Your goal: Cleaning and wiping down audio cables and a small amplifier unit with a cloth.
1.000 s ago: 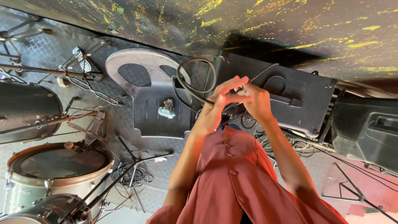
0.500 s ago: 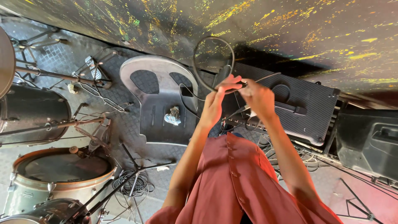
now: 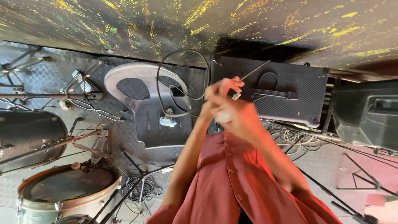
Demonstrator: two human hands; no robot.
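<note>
My left hand (image 3: pixel 219 94) and my right hand (image 3: pixel 242 120) are pressed together in front of my red shirt, both gripping a black cable (image 3: pixel 159 83). The cable forms a wide loop that stands out to the left of my hands, over a grey plastic chair (image 3: pixel 143 103). A short straight end of the cable (image 3: pixel 255 71) with a metal plug sticks out to the upper right of my fingers. My right hand is blurred by motion.
A black ribbed speaker case (image 3: pixel 290 93) lies behind my hands, another black case (image 3: pixel 369 114) to its right. Drums (image 3: pixel 62 191) and metal stands (image 3: pixel 49 95) fill the left. Loose cables (image 3: pixel 290 137) lie on the grey tread-plate floor; a folded stand (image 3: pixel 365 178) is at right.
The cable loop has grown larger and swung out to the left. My hands have drawn closer together, with the right hand now moving fast over the left.
</note>
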